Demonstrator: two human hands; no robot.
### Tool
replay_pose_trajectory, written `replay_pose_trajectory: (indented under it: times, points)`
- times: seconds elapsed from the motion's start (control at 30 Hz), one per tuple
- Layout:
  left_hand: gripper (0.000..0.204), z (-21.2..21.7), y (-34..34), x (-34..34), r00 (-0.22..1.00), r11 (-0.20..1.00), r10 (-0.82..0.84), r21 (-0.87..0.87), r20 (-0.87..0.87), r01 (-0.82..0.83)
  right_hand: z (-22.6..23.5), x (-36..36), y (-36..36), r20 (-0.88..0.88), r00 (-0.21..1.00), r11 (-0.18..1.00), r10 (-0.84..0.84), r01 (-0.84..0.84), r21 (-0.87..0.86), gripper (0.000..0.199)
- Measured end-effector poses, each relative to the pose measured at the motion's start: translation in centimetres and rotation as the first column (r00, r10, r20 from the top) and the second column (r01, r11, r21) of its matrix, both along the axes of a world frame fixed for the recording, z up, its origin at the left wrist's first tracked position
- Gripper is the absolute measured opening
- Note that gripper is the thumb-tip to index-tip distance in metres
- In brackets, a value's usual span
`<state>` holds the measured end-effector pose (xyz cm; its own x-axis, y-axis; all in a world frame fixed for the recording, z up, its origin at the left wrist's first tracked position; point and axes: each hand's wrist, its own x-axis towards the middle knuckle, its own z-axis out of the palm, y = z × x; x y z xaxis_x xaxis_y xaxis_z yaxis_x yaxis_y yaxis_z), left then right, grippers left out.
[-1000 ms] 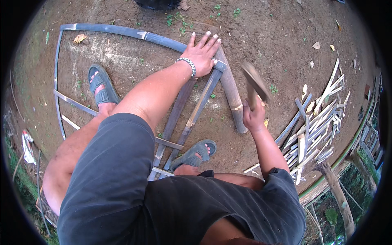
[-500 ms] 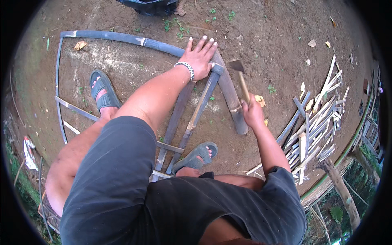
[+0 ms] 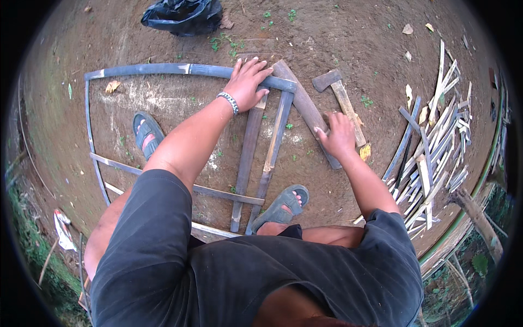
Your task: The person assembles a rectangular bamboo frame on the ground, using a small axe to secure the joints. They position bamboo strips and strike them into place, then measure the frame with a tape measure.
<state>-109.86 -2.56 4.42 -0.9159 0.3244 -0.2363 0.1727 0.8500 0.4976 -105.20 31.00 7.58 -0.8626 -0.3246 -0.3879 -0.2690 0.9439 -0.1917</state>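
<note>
My left hand (image 3: 248, 84) lies flat, fingers stretched, on the long grey bamboo pole (image 3: 147, 68) that forms the far side of a bamboo frame on the ground. Below it, a dark bamboo piece (image 3: 249, 147) and a lighter-patched one (image 3: 276, 139) run toward me. A hatchet (image 3: 345, 106) rests on the dirt to the right, its head pointing away from me. Beside its handle is my right hand (image 3: 340, 136), fingers apart and gripping nothing; whether it touches the handle I cannot tell. A loose bamboo board (image 3: 309, 117) slants between the frame's corner and that hand.
A heap of split bamboo strips (image 3: 433, 155) covers the ground at right. At the top stands a black plastic bag (image 3: 182, 16). My sandalled feet are inside the frame, the right sandal (image 3: 283, 207) next to a crosspiece (image 3: 226, 194). Cut poles (image 3: 476, 218) lie at lower right.
The hatchet has gone from my right hand's grip to lying on the ground, and that hand has opened. My left hand stays on the pole. The whole view has shifted slightly.
</note>
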Motion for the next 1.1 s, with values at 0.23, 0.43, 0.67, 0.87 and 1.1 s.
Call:
replay_pose_trajectory:
  times: [0.23, 0.43, 0.67, 0.87, 1.1]
  points:
    - [0.044, 0.2, 1.6, -0.2, 0.998, 0.998, 0.049, -0.049, -0.035, -0.050, -0.4, 0.5, -1.2, 0.131, 0.969, 0.960, -0.211, 0.231, -0.160, 0.053]
    - [0.037, 0.0, 1.5, -0.2, 0.994, 0.998, 0.061, 0.015, -0.086, -0.060, -0.6, 0.0, -0.5, 0.244, 0.940, 0.937, -0.237, 0.288, -0.199, 0.055]
    - [0.036, 1.0, 1.3, 0.1, 0.991, 0.997, 0.063, 0.043, -0.115, -0.058, 0.2, 0.0, -0.1, 0.366, 0.891, 0.899, -0.269, 0.369, -0.236, 0.055]
    - [0.035, 1.2, 1.1, 0.2, 0.992, 0.998, 0.051, 0.048, -0.118, -0.045, 0.8, 0.3, -0.7, 0.326, 0.918, 0.918, -0.228, 0.315, -0.243, 0.059]
    - [0.035, 0.7, 1.3, 0.1, 0.993, 0.998, 0.051, 0.043, -0.106, -0.047, -1.2, 2.3, -0.8, 0.193, 0.942, 0.905, -0.275, 0.321, -0.277, 0.060]
